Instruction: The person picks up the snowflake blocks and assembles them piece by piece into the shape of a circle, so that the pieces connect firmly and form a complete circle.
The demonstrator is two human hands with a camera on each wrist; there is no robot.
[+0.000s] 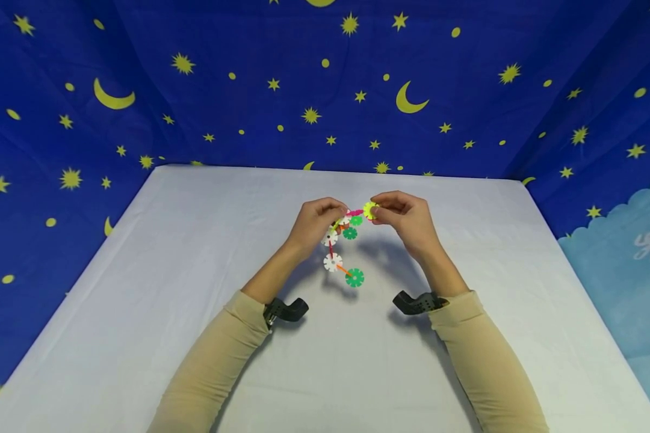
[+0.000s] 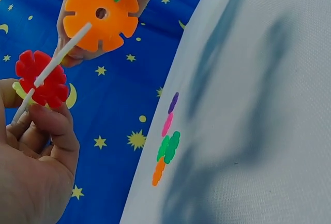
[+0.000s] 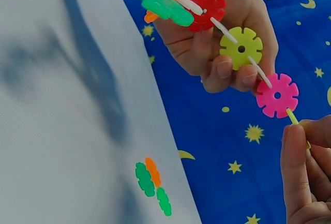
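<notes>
A chain of slotted plastic flower discs hangs from my left hand (image 1: 315, 227), whose fingers grip it near its upper end. Down the chain come a white disc (image 1: 333, 262), an edge-on orange disc (image 2: 85, 33) and a green disc (image 1: 354, 277) at the low end. A red disc (image 2: 42, 79) sits by the left fingers. A yellow-green disc (image 3: 241, 48) lies against them in the right wrist view. My right hand (image 1: 410, 224) pinches a bright yellow disc (image 1: 370, 210) between thumb and finger. Its edge meets a pink disc (image 3: 277, 95) at the chain's upper end; how deep the slots engage, I cannot tell.
Several loose discs lie on the white-covered table beyond the hands, among them a purple disc (image 2: 173, 103), an orange disc (image 2: 158, 171) and a green disc (image 3: 145, 179). A blue star-and-moon curtain (image 1: 281, 72) stands behind the table. Black wrist cameras sit on both forearms.
</notes>
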